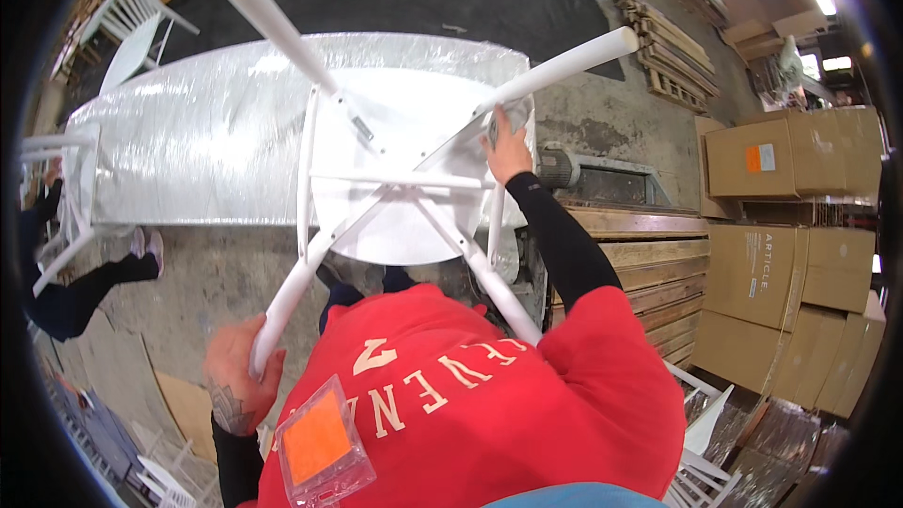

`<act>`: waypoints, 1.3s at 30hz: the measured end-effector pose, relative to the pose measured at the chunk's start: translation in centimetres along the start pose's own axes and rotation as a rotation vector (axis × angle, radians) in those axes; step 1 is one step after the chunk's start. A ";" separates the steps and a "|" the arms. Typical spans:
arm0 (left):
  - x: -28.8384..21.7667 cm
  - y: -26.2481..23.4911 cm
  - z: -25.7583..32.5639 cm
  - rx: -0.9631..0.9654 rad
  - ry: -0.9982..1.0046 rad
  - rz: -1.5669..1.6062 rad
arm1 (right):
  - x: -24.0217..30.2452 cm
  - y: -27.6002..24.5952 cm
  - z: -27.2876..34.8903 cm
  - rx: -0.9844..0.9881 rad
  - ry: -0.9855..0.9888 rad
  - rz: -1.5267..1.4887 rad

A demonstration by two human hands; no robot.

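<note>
A white wooden chair lies upside down, its seat underside up and its legs splayed outward. It rests on a long table wrapped in clear plastic. My left hand is wrapped around the end of the near left leg. At the base of the far right leg, my right hand is closed around a small greyish object, mostly hidden by the fingers; its kind cannot be made out. Stretcher bars cross between the legs.
Stacked cardboard boxes and wooden boards stand to the right. Another person works beside a white chair at the left. Further white chairs stand at the far left, and a black sheet covers the floor beyond the table.
</note>
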State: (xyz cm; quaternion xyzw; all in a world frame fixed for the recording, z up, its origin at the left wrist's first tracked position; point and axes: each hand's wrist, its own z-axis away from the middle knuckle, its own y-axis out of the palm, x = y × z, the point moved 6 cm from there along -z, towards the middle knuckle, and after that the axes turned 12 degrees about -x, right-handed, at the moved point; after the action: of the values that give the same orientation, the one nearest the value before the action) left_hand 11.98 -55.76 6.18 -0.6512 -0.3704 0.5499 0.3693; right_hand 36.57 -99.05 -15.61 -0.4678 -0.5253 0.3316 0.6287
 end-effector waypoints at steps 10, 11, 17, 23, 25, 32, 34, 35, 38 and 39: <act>1.1 0.4 0.7 -0.028 -0.080 0.037 | 3.7 -25.2 1.3 -1.166 -0.470 -0.556; 1.2 0.4 0.8 -0.028 -0.068 0.039 | 5.3 -26.5 0.4 -1.098 -0.520 -0.359; 0.6 -1.2 -0.2 -0.196 -0.052 0.067 | 7.3 -27.9 -6.6 -0.795 -0.352 -0.475; 0.8 -0.3 1.2 -0.057 -0.178 0.064 | 2.8 -20.6 -10.8 -0.382 0.296 -1.761; 1.0 0.7 0.3 -0.084 -0.072 0.143 | -3.6 -19.2 -10.4 -0.475 0.298 -1.640; 1.2 -0.6 1.8 -0.160 -0.136 0.052 | 4.1 -20.9 -4.6 -0.988 -0.368 -1.555; 1.0 -0.5 1.1 -0.154 -0.117 0.067 | 5.6 -19.6 -3.1 -1.229 -0.396 -0.998; 0.9 -0.5 0.8 -0.153 -0.108 0.085 | 5.6 -18.5 -2.7 -1.314 -0.367 -0.722; 0.7 -0.8 0.8 -0.172 -0.117 0.066 | 3.8 -13.3 -4.4 -1.066 0.137 -0.992; 0.6 -0.7 0.6 -0.173 -0.096 0.072 | 2.7 -12.4 -4.7 -1.020 0.093 -1.005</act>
State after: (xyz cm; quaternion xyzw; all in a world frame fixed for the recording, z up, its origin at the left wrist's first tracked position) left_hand 11.44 -54.80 6.49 -0.6664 -0.4102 0.5594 0.2733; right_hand 40.79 -101.98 -3.11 -0.4184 -0.7395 -0.3051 0.4300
